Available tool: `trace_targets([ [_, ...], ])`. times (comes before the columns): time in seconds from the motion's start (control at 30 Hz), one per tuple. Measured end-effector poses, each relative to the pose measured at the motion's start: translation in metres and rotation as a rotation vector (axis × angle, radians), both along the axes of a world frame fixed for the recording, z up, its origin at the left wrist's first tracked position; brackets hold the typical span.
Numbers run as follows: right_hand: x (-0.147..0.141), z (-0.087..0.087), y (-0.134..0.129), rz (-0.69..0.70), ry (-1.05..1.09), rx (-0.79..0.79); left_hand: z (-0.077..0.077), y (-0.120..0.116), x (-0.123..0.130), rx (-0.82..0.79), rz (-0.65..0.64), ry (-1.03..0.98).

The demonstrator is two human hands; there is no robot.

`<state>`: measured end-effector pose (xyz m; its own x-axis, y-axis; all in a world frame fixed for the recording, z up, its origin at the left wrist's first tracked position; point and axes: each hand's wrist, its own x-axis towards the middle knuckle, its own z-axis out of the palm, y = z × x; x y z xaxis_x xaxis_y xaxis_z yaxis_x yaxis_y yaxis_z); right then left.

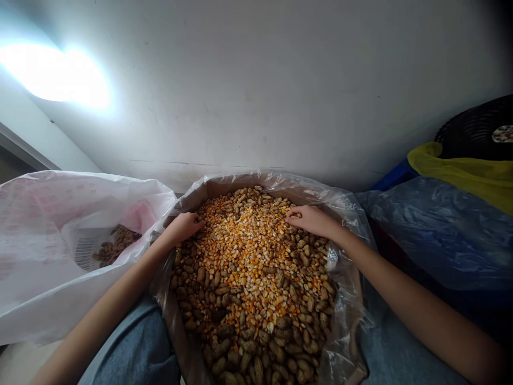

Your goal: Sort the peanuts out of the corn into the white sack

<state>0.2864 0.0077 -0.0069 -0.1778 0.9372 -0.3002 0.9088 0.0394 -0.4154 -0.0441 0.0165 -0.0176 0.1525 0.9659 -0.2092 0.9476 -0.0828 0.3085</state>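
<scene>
Between my knees stands a large bag with a clear plastic liner (344, 267), filled with loose yellow corn kernels (252, 240) and unshelled peanuts (256, 363). My left hand (185, 227) is at the bag's left side, its fingers closed at the edge of the corn. A small brown piece that looks like a peanut shows at those fingertips. On the right side, my right hand (308, 220) pinches a peanut (296, 215) just over the pile. Kernels lie mostly in the middle, with peanuts around them and thickest at the near side.
At the left, an open white plastic bag (40, 299) holds a small heap of brown pieces (116, 246). A pale wall (256, 96) rises behind the bags. To the right are a translucent plastic sheet (449, 230), a yellow mesh cloth (468, 171) and a black fan (476, 128).
</scene>
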Motion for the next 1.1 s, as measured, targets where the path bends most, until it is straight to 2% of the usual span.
trace_targets([
  [0.03, -0.001, 0.001, -0.001, -0.054, 0.195, -0.049, 0.004, -0.001, -0.001, -0.064, 0.049, -0.208],
  [0.13, -0.004, 0.003, -0.002, -0.189, 0.830, -0.241, 0.019, -0.003, -0.002, -0.354, 0.225, -1.041],
  [0.2, -0.006, 0.004, -0.002, -0.233, 1.153, -0.355, 0.028, -0.004, -0.004, -0.522, 0.299, -1.481],
  [0.3, -0.006, 0.006, -0.001, -0.290, 1.453, -0.489, 0.036, -0.003, -0.008, -0.665, 0.384, -1.871],
  [0.4, -0.005, 0.008, -0.001, -0.334, 1.578, -0.538, 0.036, -0.002, -0.013, -0.668, 0.451, -1.996],
  [0.53, -0.005, 0.006, -0.001, -0.391, 1.614, -0.541, 0.034, -0.003, -0.013, -0.601, 0.490, -1.921],
  [0.67, -0.006, 0.002, -0.001, -0.412, 1.599, -0.545, 0.034, -0.003, -0.009, -0.563, 0.438, -1.844],
  [0.73, -0.007, 0.001, -0.001, -0.427, 1.596, -0.547, 0.032, -0.004, -0.006, -0.499, 0.409, -1.706],
  [0.8, -0.007, 0.001, -0.001, -0.442, 1.596, -0.546, 0.027, -0.005, -0.004, -0.349, 0.347, -1.393],
  [0.93, -0.006, 0.000, -0.001, -0.428, 1.574, -0.535, 0.017, -0.008, -0.003, 0.018, 0.077, -0.514],
  [1.0, -0.006, -0.001, 0.000, -0.415, 1.552, -0.526, 0.015, -0.010, -0.003, 0.077, -0.016, -0.197],
  [1.1, -0.005, -0.002, 0.000, -0.391, 1.532, -0.520, 0.014, -0.014, -0.003, 0.024, -0.089, 0.060],
])
